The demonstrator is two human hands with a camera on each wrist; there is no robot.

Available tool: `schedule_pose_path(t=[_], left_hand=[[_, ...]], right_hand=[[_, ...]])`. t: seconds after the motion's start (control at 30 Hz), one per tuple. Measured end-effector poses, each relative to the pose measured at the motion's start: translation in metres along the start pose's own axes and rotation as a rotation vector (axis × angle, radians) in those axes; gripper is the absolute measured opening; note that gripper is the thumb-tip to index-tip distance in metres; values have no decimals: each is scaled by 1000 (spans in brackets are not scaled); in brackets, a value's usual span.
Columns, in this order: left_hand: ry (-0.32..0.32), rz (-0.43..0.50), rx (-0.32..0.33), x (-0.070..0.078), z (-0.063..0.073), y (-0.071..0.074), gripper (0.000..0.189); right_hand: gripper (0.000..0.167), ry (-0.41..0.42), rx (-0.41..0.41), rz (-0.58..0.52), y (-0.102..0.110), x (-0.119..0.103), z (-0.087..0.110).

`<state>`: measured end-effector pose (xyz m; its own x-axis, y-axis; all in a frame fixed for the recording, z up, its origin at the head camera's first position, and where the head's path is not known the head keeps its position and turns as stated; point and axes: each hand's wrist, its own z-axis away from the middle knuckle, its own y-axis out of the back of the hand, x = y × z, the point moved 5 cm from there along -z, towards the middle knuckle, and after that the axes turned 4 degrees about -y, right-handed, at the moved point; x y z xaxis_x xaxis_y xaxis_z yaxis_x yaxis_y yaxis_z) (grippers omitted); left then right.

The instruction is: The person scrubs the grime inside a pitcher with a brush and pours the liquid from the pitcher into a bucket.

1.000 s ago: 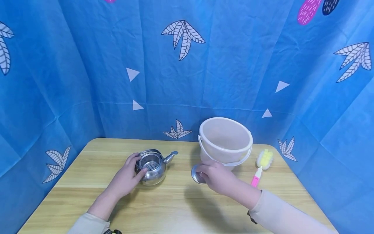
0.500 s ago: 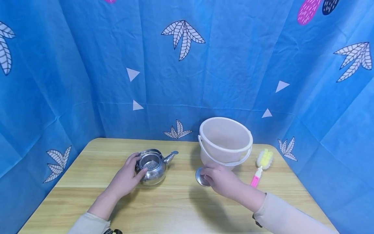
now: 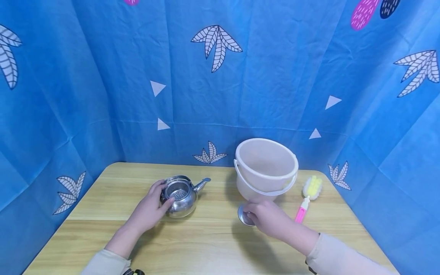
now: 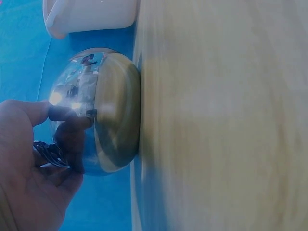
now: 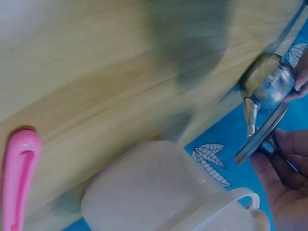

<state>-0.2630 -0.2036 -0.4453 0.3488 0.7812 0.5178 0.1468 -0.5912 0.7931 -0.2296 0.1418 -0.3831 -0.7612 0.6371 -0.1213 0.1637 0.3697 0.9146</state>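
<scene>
A shiny steel teapot (image 3: 183, 208) stands upright on the left part of the table, its spout pointing right. Inside its uncovered mouth sits a perforated strainer (image 3: 179, 195). My left hand (image 3: 148, 209) holds the pot from the left, thumb at the near rim and fingers round the handle side; the left wrist view shows the thumb (image 4: 36, 111) against the polished body. Out in front of the bucket, my right hand (image 3: 269, 218) pinches the round metal lid (image 3: 244, 216) by its knob. In the right wrist view the lid (image 5: 263, 134) is held above the table, tilted.
A white bucket (image 3: 240, 185) with its handle lowered stands behind the right hand. To its right lies a brush (image 3: 302, 210) with a pink handle and yellow-white sponge head. Blue patterned curtain (image 3: 206, 95) encloses the wooden table (image 3: 192, 248) at the back and sides.
My right hand has carried the lid to the right and slightly nearer, away from the teapot. The left hand and the teapot have stayed put.
</scene>
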Motion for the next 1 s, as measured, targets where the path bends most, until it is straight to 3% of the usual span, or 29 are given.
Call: schedule_pose_path(t=[0.5,1.0], left_hand=[[-2,5,4,2,1,1,65],[4,7,4,0,1,0,63]], right_hand=[[20,-89,-57,-2,-7,7,15],[18,-113,-122,31,-18,11,26]])
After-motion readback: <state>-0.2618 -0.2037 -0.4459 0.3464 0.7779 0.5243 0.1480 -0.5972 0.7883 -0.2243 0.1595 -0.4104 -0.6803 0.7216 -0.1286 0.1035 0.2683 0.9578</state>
